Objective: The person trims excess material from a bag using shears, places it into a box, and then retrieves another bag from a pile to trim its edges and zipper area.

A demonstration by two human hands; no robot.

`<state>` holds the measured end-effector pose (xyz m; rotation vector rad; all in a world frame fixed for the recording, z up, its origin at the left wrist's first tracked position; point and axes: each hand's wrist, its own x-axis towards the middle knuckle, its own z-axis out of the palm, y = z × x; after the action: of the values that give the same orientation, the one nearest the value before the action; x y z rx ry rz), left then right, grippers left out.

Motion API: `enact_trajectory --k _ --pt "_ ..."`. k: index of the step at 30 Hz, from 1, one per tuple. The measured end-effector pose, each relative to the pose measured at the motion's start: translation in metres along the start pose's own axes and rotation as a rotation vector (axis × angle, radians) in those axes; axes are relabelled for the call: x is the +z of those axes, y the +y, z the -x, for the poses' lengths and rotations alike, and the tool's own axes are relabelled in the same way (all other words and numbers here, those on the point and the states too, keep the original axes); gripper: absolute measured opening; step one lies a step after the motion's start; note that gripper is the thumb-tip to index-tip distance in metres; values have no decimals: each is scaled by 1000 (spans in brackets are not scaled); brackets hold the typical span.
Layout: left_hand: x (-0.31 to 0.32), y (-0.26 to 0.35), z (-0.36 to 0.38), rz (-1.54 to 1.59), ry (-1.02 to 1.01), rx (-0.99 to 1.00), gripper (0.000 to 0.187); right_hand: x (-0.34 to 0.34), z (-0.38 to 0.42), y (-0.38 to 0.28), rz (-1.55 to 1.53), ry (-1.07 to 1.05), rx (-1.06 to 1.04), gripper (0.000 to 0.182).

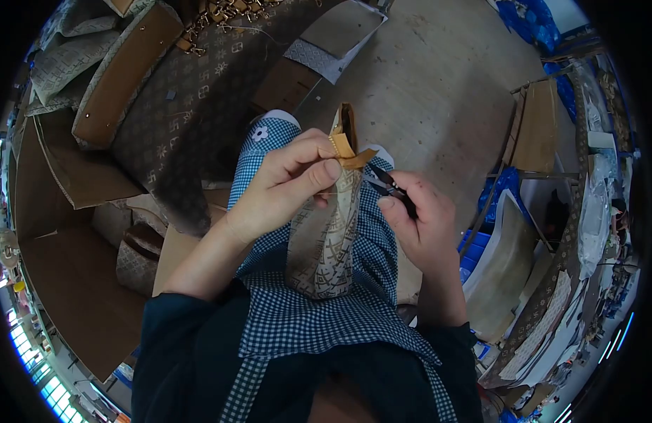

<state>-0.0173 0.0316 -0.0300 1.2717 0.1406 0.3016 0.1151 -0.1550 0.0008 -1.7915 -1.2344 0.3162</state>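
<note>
My left hand pinches the upper end of a patterned beige bag between thumb and fingers. The bag hangs down over my lap, its narrow opening at the top edged in tan. A tan tab sticks out beside my fingertips, with a loose end pointing right. In my right hand is a pair of dark-handled thread snips, gripped between thumb and fingers. Their tips lie right at the tan tab. A checked apron covers my lap beneath the bag.
On my left, a brown patterned cloth bears several metal clasps. Patterned bag pieces are piled there, above an open cardboard box with more pieces inside. A rack with blue plastic stands on my right.
</note>
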Motion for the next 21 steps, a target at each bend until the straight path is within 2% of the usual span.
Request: enact_trajectory --k 21 --pt "0 -3 -2 -25 -33 36 26 -1 -11 -9 154 -31 -68 21"
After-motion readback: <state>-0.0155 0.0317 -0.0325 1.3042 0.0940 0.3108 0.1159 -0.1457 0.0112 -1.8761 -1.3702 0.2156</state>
